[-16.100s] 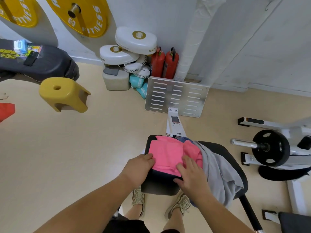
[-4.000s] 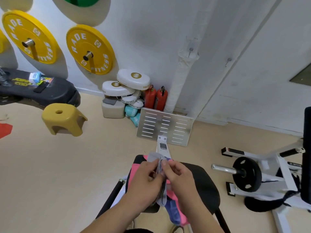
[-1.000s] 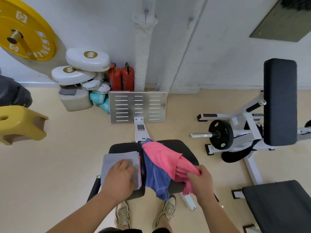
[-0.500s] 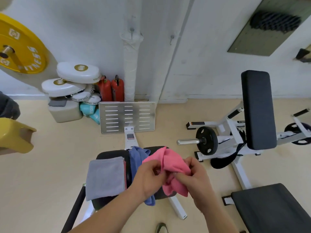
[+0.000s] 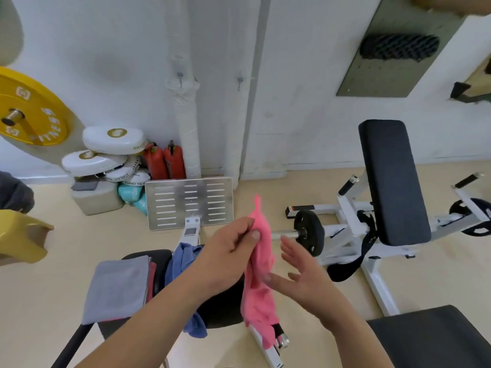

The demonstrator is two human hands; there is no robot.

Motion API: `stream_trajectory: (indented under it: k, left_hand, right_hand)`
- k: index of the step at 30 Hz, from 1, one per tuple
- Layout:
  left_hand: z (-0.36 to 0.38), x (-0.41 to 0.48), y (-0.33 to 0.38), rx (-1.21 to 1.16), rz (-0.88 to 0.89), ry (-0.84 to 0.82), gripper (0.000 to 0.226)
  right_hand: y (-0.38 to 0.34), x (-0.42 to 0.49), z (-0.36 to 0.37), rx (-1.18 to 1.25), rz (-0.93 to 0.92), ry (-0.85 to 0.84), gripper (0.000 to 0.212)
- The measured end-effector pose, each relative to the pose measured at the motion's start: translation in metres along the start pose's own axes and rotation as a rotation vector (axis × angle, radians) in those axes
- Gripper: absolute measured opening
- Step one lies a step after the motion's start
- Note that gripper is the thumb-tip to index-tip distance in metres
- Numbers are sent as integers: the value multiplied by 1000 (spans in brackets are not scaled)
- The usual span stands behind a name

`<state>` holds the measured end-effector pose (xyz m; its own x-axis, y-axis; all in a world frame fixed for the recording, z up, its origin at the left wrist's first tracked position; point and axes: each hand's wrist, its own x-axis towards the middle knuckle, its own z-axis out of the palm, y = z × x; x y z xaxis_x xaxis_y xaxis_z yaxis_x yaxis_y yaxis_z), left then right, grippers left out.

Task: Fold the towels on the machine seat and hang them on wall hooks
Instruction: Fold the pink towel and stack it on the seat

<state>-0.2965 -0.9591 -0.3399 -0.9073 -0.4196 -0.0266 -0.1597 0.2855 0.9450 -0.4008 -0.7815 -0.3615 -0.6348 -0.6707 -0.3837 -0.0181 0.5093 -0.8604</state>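
A pink towel [image 5: 259, 285] is being held up over the seat [image 5: 223, 312], pinched near its top by the curled fingers of the left hand [image 5: 228, 251], while the right hand [image 5: 303, 274] is being held open, fingers spread, at the cloth's side. A folded grey towel [image 5: 117, 288] is lying on the seat's left edge, a blue towel [image 5: 183, 258] draped beside it.

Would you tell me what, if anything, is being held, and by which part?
The left hand pinches the pink towel near its upper end; the right hand, open, grips nothing.
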Motion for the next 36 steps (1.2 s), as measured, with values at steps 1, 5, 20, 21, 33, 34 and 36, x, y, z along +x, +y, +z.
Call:
stream_trajectory:
  k: [1, 5, 20, 21, 33, 34, 36]
  left_hand:
    - [7, -1, 11, -9, 13, -52, 20]
    - [30, -10, 46, -40, 37, -273, 20]
    - [74, -9, 6, 190, -38, -236, 21]
    - [71, -10, -1, 194, -66, -240, 26]
    - [41, -27, -7, 385, -147, -244, 17]
    - [46, -28, 2, 380, -113, -210, 15]
    - [59, -29, 22, 283, -68, -168, 12]
  right_hand:
    - [-7, -4, -12, 50, -87, 24, 94]
    - [-30, -17, -53, 151, -332, -70, 68]
    - [-15, -33, -136, 215, -266, 556, 13]
    - [-9, -32, -146, 202, -230, 617, 12]
    - [45, -58, -163, 87, -113, 787, 11]
    - [37, -61, -153, 68, -136, 714, 11]
    - [20, -66, -127, 84, -177, 514, 11]
